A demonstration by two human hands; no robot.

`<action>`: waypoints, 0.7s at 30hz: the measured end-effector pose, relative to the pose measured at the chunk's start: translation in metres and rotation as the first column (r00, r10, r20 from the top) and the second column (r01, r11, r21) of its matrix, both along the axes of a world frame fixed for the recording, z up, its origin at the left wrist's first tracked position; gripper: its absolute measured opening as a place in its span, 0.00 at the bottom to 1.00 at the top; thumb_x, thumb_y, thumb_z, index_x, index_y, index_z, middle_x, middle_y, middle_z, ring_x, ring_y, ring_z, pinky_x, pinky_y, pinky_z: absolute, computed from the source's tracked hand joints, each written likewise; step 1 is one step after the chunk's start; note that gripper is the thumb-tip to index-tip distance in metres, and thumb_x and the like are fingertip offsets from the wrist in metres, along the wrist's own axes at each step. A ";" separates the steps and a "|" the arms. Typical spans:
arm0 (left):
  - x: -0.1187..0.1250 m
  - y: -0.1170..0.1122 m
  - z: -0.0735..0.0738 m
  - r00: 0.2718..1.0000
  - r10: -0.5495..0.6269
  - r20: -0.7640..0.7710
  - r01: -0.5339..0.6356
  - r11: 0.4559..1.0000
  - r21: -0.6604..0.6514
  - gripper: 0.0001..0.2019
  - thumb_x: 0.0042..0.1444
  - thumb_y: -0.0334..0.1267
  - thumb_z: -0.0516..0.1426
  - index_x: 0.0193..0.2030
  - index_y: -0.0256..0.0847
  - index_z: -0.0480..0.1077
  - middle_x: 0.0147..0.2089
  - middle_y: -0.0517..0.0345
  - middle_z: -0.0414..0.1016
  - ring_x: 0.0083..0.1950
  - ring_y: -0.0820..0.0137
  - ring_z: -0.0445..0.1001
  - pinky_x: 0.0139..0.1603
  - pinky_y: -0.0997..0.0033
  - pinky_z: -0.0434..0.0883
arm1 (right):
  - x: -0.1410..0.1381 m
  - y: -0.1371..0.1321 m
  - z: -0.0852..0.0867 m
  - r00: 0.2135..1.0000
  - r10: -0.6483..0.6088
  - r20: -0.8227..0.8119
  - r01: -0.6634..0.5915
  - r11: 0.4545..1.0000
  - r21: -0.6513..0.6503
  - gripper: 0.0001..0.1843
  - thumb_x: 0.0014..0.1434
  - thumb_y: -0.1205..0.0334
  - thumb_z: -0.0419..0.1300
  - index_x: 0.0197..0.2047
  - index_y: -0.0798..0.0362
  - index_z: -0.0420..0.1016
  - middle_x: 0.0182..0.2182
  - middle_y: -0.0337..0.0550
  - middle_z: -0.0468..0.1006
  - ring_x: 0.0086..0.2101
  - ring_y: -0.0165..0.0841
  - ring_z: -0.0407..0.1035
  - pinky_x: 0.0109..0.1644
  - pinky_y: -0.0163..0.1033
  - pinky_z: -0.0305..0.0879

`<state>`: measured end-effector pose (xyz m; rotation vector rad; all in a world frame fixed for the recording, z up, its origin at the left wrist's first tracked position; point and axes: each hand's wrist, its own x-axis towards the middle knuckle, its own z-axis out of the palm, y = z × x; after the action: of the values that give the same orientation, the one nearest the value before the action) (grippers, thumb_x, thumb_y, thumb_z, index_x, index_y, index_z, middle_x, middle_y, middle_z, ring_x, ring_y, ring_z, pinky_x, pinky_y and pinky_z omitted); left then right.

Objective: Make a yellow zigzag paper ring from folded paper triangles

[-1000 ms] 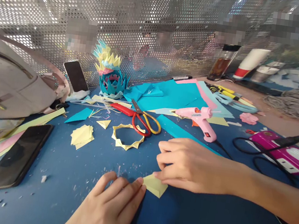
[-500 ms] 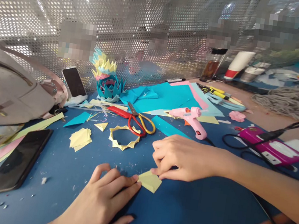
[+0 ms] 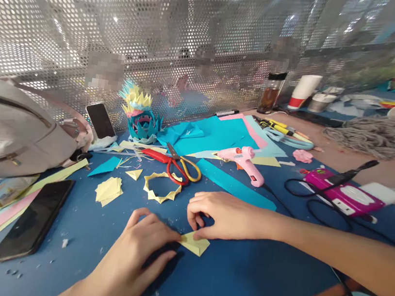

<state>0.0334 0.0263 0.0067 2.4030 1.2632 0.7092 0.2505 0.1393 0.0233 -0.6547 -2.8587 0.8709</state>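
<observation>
A small folded piece of yellow paper (image 3: 199, 248) lies on the blue tabletop between my two hands. At its left corner, the index fingertip of my left hand (image 3: 140, 252) presses down, with the thumb held apart and the fingers loosely stretched. My right hand (image 3: 224, 215) reaches in from the right with curled fingers, its thumb on the paper's upper edge. Beyond them are a zigzag yellow paper ring (image 3: 147, 191), a stack of yellow paper pieces (image 3: 109, 192) and a small yellow triangle (image 3: 134, 174). Red-and-yellow-handled scissors (image 3: 184, 169) rest beside the ring.
A pink glue gun (image 3: 245, 160) lies behind my right hand, its cord running toward a magenta power strip (image 3: 345, 193). A black phone (image 3: 30, 222) and a backpack (image 3: 12, 127) are at left. Behind stand a folded-paper model (image 3: 144, 123) and blue sheets (image 3: 222, 132).
The right hand has shifted a little, and its thumb now lies on the paper's upper edge. The left thumb has moved up closer to the fingers. The camera view has turned slightly.
</observation>
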 end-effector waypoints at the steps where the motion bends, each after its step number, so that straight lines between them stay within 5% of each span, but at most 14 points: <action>1: 0.004 0.003 0.003 0.998 0.052 0.025 -0.051 0.997 -0.059 0.09 0.64 0.33 0.53 0.47 0.45 0.73 0.42 0.60 0.80 0.41 0.69 0.74 0.52 0.63 0.64 | 0.000 0.000 -0.001 1.000 -0.001 -0.011 0.001 1.000 -0.015 0.05 0.52 0.63 0.68 0.31 0.52 0.76 0.29 0.34 0.76 0.34 0.30 0.69 0.36 0.32 0.58; 5: 0.016 0.021 0.007 0.988 0.154 0.016 -0.147 0.968 -0.203 0.02 0.57 0.35 0.61 0.37 0.43 0.75 0.35 0.62 0.79 0.37 0.69 0.73 0.44 0.69 0.65 | 0.001 0.003 -0.003 0.995 -0.020 -0.093 0.006 0.988 -0.154 0.06 0.56 0.60 0.66 0.34 0.53 0.77 0.29 0.36 0.77 0.30 0.28 0.70 0.34 0.32 0.60; 11: 0.015 0.036 0.008 0.978 0.205 0.031 -0.173 0.890 -0.422 0.14 0.59 0.40 0.57 0.23 0.39 0.75 0.23 0.61 0.77 0.27 0.72 0.69 0.30 0.75 0.61 | 0.000 0.008 -0.006 0.933 -0.179 -0.312 0.060 0.933 -0.355 0.12 0.57 0.55 0.65 0.33 0.56 0.75 0.28 0.38 0.74 0.29 0.28 0.66 0.32 0.32 0.61; 17: 0.014 0.026 0.017 0.935 0.334 0.115 -0.256 0.865 -0.433 0.10 0.56 0.39 0.58 0.30 0.39 0.78 0.27 0.59 0.80 0.32 0.67 0.74 0.37 0.72 0.66 | -0.001 0.006 -0.001 0.887 -0.257 -0.384 0.097 0.917 -0.387 0.10 0.58 0.58 0.63 0.33 0.57 0.74 0.28 0.38 0.73 0.28 0.27 0.64 0.32 0.32 0.60; 21: 0.014 0.021 0.023 0.918 0.368 0.150 -0.280 0.867 -0.412 0.16 0.60 0.43 0.56 0.26 0.39 0.78 0.30 0.57 0.80 0.34 0.66 0.74 0.39 0.70 0.66 | -0.002 0.002 0.001 0.880 -0.261 -0.398 0.096 0.916 -0.389 0.08 0.58 0.59 0.62 0.33 0.57 0.73 0.28 0.39 0.74 0.28 0.28 0.65 0.33 0.33 0.61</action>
<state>0.0469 0.0475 0.0295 1.7623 1.5628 0.7198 0.2482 0.1408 0.0246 -0.6408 -2.2124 1.3300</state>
